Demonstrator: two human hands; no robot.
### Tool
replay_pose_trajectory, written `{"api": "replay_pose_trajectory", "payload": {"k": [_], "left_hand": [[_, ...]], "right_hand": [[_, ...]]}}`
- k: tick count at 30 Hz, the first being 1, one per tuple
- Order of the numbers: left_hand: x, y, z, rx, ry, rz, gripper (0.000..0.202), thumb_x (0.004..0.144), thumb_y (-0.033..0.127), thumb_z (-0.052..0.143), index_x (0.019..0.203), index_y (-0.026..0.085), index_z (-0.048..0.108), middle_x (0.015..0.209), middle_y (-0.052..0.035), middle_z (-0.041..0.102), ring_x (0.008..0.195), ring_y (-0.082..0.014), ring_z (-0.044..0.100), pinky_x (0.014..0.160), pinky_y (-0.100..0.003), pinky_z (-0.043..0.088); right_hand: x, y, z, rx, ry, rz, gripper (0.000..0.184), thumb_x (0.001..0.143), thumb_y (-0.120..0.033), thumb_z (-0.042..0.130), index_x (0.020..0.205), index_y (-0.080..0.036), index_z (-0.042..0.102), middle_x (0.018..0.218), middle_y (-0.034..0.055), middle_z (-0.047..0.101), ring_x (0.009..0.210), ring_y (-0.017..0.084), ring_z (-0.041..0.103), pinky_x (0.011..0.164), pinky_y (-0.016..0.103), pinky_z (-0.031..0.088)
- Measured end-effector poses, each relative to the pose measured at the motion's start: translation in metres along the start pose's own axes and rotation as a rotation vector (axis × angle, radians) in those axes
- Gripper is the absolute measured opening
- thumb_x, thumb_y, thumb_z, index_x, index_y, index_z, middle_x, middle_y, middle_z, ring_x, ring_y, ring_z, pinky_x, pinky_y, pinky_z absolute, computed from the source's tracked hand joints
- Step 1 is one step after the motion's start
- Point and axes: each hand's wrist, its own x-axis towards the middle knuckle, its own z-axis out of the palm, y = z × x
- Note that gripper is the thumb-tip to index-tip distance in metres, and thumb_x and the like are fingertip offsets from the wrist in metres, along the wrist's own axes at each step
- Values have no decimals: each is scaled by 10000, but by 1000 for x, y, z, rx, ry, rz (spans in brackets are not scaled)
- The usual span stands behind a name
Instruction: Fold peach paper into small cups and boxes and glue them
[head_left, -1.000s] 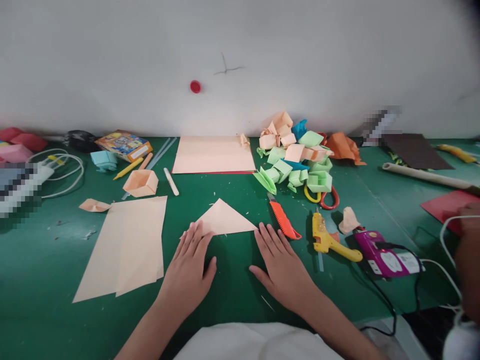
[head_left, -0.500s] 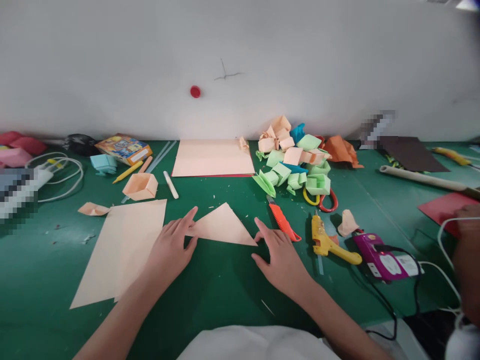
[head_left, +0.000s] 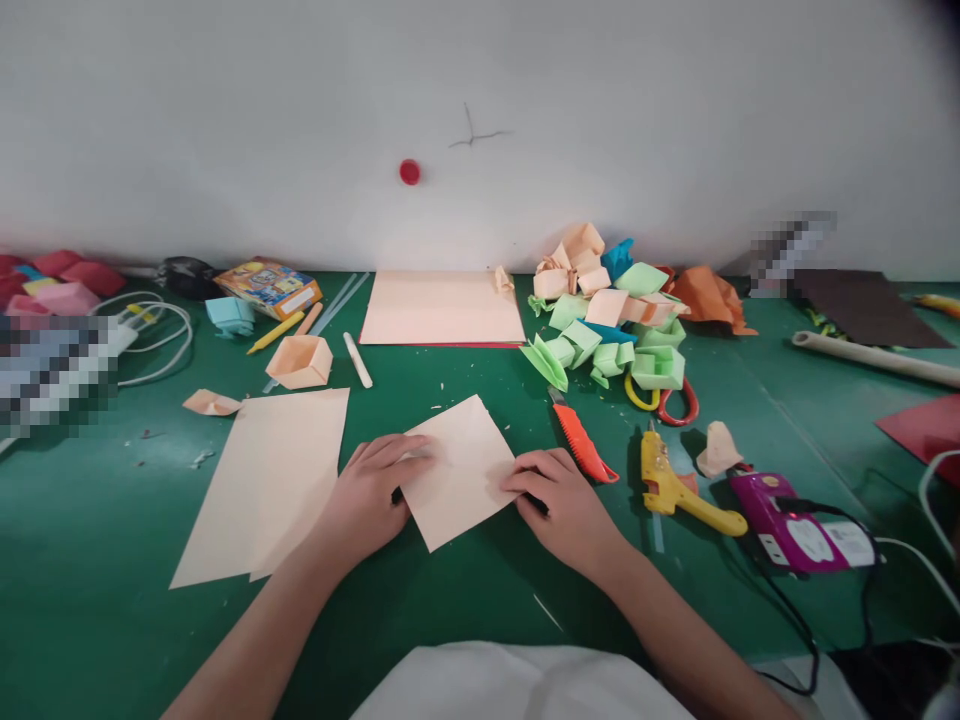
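Note:
A square sheet of peach paper (head_left: 459, 475) lies unfolded in front of me, one corner toward me and one toward the wall. My left hand (head_left: 382, 488) is at its left corner, fingers on top and thumb near the edge. At the right corner, my right hand (head_left: 559, 508) pinches the sheet between fingers and thumb. Larger peach sheets (head_left: 262, 480) lie stacked left of my left hand. An orange box cutter (head_left: 583, 440) rests just beyond my right hand, and a yellow glue gun (head_left: 671, 485) lies to its right.
A pile of folded paper pieces (head_left: 607, 310) sits at the back right, with scissors (head_left: 679, 402) beside it. A purple power box (head_left: 799, 525) with cables is at right. A peach paper box (head_left: 300, 362), white marker (head_left: 358, 360) and peach cardstock (head_left: 442, 308) lie farther back.
The peach paper was a folded triangle and is now opened into a square. Both hands have closed in on its side corners. The view has shifted slightly.

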Motion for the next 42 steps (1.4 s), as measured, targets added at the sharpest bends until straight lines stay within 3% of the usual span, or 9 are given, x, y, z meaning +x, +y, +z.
{"api": "replay_pose_trajectory", "payload": {"k": [8, 11, 14, 17, 23, 31, 35, 39, 42], "left_hand": [[3, -13, -5, -16, 110, -135, 339, 897, 291, 542, 1170, 284, 742, 1297, -49, 718, 1243, -332, 621, 1038, -542, 464], [4, -13, -13, -219, 173, -284, 290, 867, 444, 644, 1067, 268, 758, 1258, -64, 730, 1203, -322, 641, 1038, -499, 491], [2, -11, -16, -604, 156, -468, 373, 792, 511, 744, 1042, 235, 749, 1083, -71, 769, 989, -277, 712, 841, -379, 583], [0, -6, -16, -946, 221, -605, 393, 744, 501, 811, 981, 197, 740, 798, -35, 730, 753, -208, 687, 650, -288, 554], [3, 13, -15, -1203, 200, -666, 364, 726, 465, 837, 923, 178, 730, 713, -7, 650, 598, -125, 574, 506, -213, 451], [0, 26, -12, -1151, -216, -528, 398, 733, 421, 834, 1063, 213, 754, 978, -80, 774, 875, -256, 719, 771, -362, 596], [4, 28, -14, -908, -110, -595, 346, 741, 479, 802, 944, 199, 779, 887, -65, 778, 826, -270, 718, 660, -334, 581], [6, 25, -14, -740, 13, -610, 272, 722, 465, 802, 739, 196, 763, 694, -26, 726, 649, -216, 667, 521, -276, 517], [6, 19, -12, -638, 56, -492, 203, 779, 417, 739, 755, 218, 769, 779, -31, 755, 728, -214, 692, 588, -272, 542]], "right_hand": [[2, -2, -3, 195, 107, 25, 200, 963, -174, 568, 1010, -256, 745, 961, 42, 763, 942, 220, 659, 842, 381, 562], [0, -3, -7, 374, 171, 123, 147, 953, -239, 598, 924, -242, 742, 846, 27, 738, 784, 186, 672, 700, 309, 555], [-3, -3, -10, 559, 187, 297, 158, 918, -347, 661, 852, -224, 734, 752, 12, 708, 649, 160, 646, 582, 263, 528], [-4, -4, -10, 801, 145, 379, 238, 877, -440, 709, 844, -205, 723, 668, 7, 671, 556, 149, 613, 513, 255, 519], [2, -5, -11, 1287, -115, 355, 801, 721, -631, 810, 1374, -232, 572, 990, 85, 762, 767, 223, 723, 719, 383, 612], [1, -4, 4, 951, 153, 429, 359, 787, -540, 773, 806, -187, 707, 705, 22, 704, 584, 159, 627, 523, 264, 505], [1, -5, 1, 769, 236, 415, 255, 841, -422, 742, 734, -196, 692, 602, -21, 628, 512, 118, 536, 474, 229, 435], [4, -7, -5, 626, 248, 348, 135, 835, -334, 736, 776, -214, 752, 695, 7, 720, 590, 154, 631, 531, 254, 512], [6, -5, -7, 585, 242, 252, 89, 833, -289, 711, 850, -243, 785, 825, 31, 780, 727, 194, 721, 654, 302, 592]]}}
